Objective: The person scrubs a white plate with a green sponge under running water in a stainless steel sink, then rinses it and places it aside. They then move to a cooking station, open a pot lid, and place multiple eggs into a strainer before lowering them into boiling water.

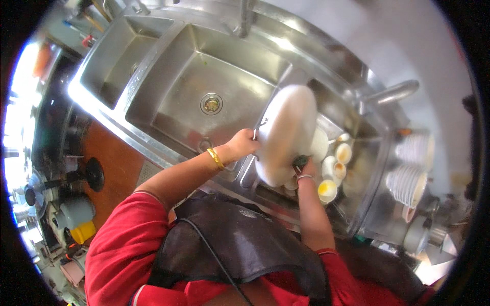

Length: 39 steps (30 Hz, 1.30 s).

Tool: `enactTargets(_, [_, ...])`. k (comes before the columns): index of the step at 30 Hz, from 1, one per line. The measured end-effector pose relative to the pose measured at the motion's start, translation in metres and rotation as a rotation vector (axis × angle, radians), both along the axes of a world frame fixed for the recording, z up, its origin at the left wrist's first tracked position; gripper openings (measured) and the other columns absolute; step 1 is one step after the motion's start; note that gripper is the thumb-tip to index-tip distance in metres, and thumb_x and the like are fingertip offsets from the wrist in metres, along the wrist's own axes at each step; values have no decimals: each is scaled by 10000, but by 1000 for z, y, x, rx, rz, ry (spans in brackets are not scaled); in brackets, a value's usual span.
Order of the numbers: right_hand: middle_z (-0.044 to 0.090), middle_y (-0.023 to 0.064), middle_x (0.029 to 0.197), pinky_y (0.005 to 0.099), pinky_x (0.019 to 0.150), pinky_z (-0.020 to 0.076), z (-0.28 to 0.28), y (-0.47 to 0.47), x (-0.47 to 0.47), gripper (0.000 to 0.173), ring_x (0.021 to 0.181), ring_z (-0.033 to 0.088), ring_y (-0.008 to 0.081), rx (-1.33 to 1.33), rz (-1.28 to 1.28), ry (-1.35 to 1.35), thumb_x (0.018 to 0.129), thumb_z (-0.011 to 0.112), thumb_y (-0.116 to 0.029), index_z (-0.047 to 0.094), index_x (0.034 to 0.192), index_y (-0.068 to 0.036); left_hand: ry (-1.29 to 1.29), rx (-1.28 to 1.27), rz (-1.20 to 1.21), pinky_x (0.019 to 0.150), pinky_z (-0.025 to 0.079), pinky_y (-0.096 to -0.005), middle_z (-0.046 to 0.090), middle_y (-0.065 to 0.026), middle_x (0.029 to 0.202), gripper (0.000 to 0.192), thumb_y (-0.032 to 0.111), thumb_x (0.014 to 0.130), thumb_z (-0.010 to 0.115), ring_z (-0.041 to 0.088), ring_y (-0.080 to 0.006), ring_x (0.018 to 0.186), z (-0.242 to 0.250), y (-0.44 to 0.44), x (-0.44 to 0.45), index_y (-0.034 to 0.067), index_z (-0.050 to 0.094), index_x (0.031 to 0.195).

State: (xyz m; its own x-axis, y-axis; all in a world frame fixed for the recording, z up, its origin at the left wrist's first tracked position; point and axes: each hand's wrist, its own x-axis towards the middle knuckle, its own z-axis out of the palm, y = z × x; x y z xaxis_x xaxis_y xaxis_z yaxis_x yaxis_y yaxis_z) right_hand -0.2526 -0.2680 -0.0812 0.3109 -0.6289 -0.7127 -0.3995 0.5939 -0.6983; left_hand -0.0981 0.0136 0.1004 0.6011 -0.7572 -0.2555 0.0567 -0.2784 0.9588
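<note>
My left hand (245,144) grips the wire side handle of a large, round, light-coloured pan (287,134), tilted up on its edge over the divider between two steel sink basins. Against the pan's lower right side, my right hand (307,167) holds a dark green scrubbing pad (300,160). Part of the pan is blurred. Just right of it, in the right basin, lie a pale plate (319,144) and several small white bowls, one with yellow residue (327,191) and another with brown residue (343,153).
The wide middle basin (229,86) has a drain with food scraps. A smaller basin (118,57) lies at the left. Faucets stand along the back, one curved faucet (394,91) at the right. Stacked white plates (406,185) stand on the right counter.
</note>
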Motion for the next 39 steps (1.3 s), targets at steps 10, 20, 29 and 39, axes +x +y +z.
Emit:
enactTargets(10, [553, 143, 1004, 384, 666, 478, -18, -37, -118, 453, 842, 560, 256, 38, 109, 171, 903, 463, -349, 491, 1187, 3, 238, 227, 207, 656, 475, -253, 640, -49, 812, 239, -23, 783, 521, 578, -101, 722, 94, -13, -29, -29, 640, 990])
enactTargets(20, [595, 158, 873, 415, 638, 475, -47, -74, -94, 473, 715, 589, 285, -14, 521, 115, 826, 575, -392, 569, 1008, 45, 97, 434, 331, 633, 429, -199, 592, 9, 847, 309, -64, 796, 519, 538, -58, 710, 247, 36, -46, 10, 569, 1092])
enactTargets(29, [564, 98, 729, 361, 670, 428, 54, -95, 84, 415, 691, 495, 178, -708, 293, -380, 845, 615, -389, 555, 770, 15, -57, 580, 504, 751, 458, -215, 599, -46, 1028, 498, -174, 761, 400, 552, -72, 907, 345, 107, -143, 9, 489, 1215])
enactTargets(39, [564, 90, 1168, 253, 830, 427, 175, 15, 247, 386, 1028, 537, 131, -606, 841, -589, 916, 546, -261, 490, 1219, -29, -134, 1046, 676, 620, 478, -289, 602, -84, 747, 266, -45, 745, 493, 569, -138, 693, 273, 316, -261, -18, 557, 1001])
